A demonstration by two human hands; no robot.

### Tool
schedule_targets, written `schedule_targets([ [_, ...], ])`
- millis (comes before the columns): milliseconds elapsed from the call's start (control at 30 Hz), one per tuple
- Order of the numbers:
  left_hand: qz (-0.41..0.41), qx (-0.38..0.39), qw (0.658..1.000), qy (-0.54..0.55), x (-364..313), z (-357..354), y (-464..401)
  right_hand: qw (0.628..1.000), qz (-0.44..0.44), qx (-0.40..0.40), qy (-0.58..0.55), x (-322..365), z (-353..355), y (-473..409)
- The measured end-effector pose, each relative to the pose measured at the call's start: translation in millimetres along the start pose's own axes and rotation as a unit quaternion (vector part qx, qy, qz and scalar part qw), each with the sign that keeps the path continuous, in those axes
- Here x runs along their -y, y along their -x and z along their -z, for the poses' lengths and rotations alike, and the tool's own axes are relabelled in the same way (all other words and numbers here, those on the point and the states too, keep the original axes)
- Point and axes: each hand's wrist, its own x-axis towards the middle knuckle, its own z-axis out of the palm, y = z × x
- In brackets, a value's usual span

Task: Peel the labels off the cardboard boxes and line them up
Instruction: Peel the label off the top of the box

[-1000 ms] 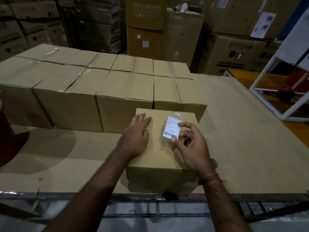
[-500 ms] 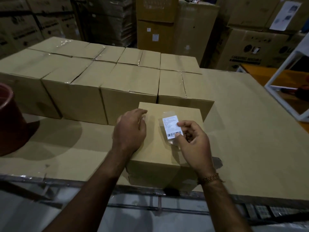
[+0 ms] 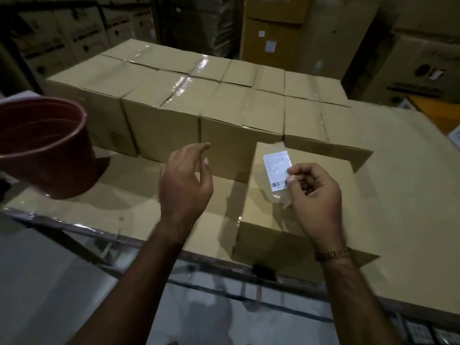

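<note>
A small cardboard box (image 3: 321, 220) stands at the near edge of the table, in front of two rows of taped boxes (image 3: 174, 115). My right hand (image 3: 316, 197) pinches the right edge of a white barcode label (image 3: 276, 168) backed by clear tape, lifted above the small box's top. My left hand (image 3: 185, 180) hovers in the air to the left of that box, fingers loosely spread and holding nothing.
A dark red plastic bucket (image 3: 47, 148) sits on the table at the left. The table top (image 3: 408, 185) is covered in cardboard sheet and stretches to the right. Large stacked cartons (image 3: 286, 36) fill the background. A metal frame edge (image 3: 224, 270) runs along the near side.
My left hand has lifted off the small box and moved left into the air. The label has come up off the box in my right hand. The view has swung left, showing the bucket.
</note>
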Motion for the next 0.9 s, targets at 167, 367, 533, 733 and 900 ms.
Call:
schedule_targets([
  [167, 0.005, -0.029, 0.999, -0.032, 60.0, 69.0, -21.8, 0.999, 0.009, 0.022, -0.032, 44.7, -88.3, 13.4],
  [367, 0.029, -0.073, 0.992, -0.095, 136.2, 160.1, -47.0, 0.995, 0.007, 0.075, -0.065, 89.1, -203.7, 33.2],
  [533, 0.083, -0.109, 0.983, -0.124, 183.8, 206.6, -61.0, 0.99, -0.007, 0.12, -0.068, 112.8, -280.9, 32.5],
  [733, 0.152, -0.123, 0.97, -0.144, 242.8, 224.2, -92.0, 0.984, -0.014, 0.17, -0.06, 132.8, -357.0, 7.8],
  [900, 0.194, -0.149, 0.953, -0.177, 294.6, 228.2, -124.5, 0.979, 0.011, 0.196, -0.049, 138.2, -418.8, -17.5],
])
